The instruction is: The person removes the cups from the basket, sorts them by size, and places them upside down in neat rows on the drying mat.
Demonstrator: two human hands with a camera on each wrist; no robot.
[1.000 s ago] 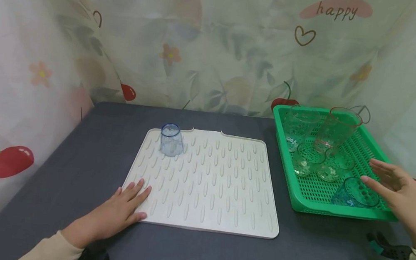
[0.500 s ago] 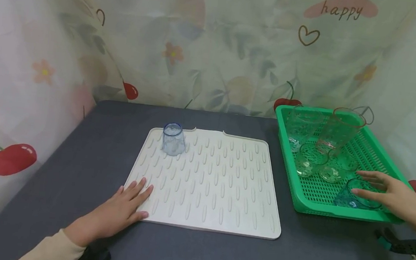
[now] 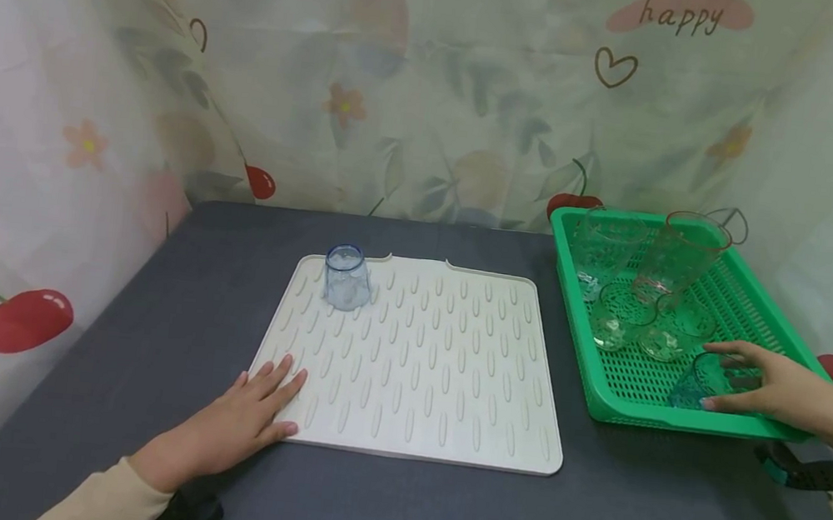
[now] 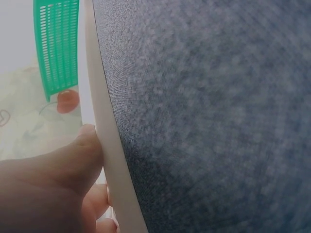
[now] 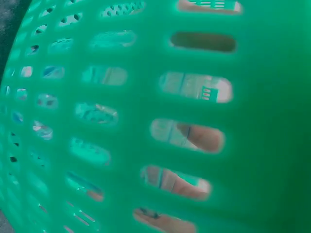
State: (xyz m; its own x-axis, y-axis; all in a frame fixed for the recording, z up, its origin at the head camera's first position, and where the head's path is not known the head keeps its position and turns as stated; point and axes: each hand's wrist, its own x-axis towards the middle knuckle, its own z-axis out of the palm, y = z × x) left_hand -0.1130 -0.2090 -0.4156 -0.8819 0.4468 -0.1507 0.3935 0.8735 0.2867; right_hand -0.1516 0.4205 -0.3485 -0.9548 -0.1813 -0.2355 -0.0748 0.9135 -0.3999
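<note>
My left hand (image 3: 235,422) rests with spread fingers on the near left corner of a white ridged drying mat (image 3: 420,378). In the left wrist view the thumb lies along the mat's edge (image 4: 104,121). At the right, my right hand (image 3: 791,392) grips a blue drinking glass (image 3: 689,385) lying tilted in the green basket (image 3: 582,376), thumb on its near side and fingers on the far side. Through the basket's slots, the right wrist view shows parts of fingers (image 5: 206,138) beside clear glass. A pale blue glass (image 3: 346,283) stands on the mat's far left corner.
Several more glasses share the basket: two small clear ones (image 3: 618,317), a tall clear one (image 3: 606,245) and a pink-tinted mug (image 3: 676,256) leaning at the back. The dark tabletop (image 3: 400,510) surrounds the mat. A printed curtain (image 3: 429,127) closes off the back and sides.
My right hand has moved left and down into the basket, its thumb and fingers coming around the blue glass. The left hand stays on the mat.
</note>
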